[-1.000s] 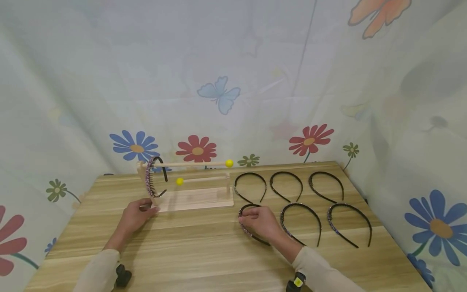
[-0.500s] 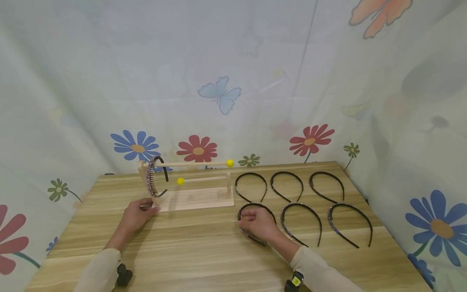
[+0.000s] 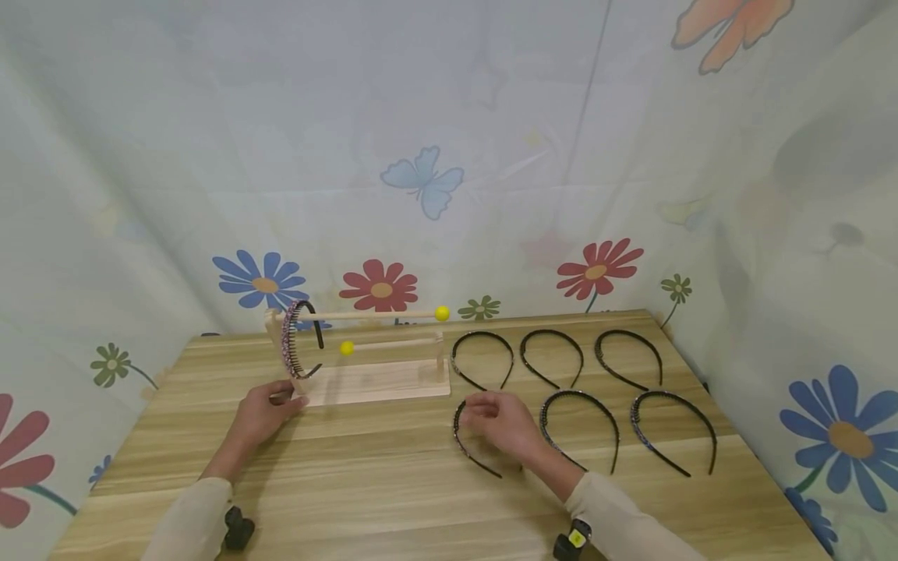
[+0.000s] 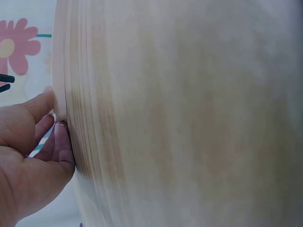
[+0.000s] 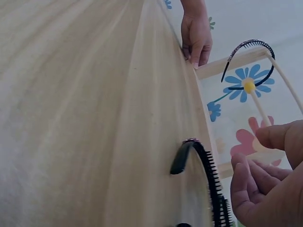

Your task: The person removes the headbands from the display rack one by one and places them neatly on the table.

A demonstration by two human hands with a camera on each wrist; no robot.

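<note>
My left hand [image 3: 259, 417] pinches the front left corner of the wooden rack's base [image 3: 379, 382]; in the left wrist view its thumb and fingers meet at the base edge [image 4: 58, 85]. A beaded black headband [image 3: 286, 343] with comb teeth hangs at the left end of the rack's upper rod [image 3: 372, 315]. My right hand [image 3: 501, 425] is over another toothed headband [image 3: 456, 428] on the table and hides part of it. In the right wrist view, thumb and fingers [image 5: 240, 177] are apart with nothing between them, beside that headband [image 5: 210, 172].
Several more black headbands lie in two rows on the right, among them a front one [image 3: 578, 393] close to my right hand. Yellow balls cap the upper rod [image 3: 442, 313] and the lower rod [image 3: 347, 348]. A flowered curtain [image 3: 491, 234] stands behind the wooden table [image 3: 351, 491].
My right fingers have let go of the headband they pinched. That headband has shifted slightly left on the table. My left hand has stayed at the rack's base.
</note>
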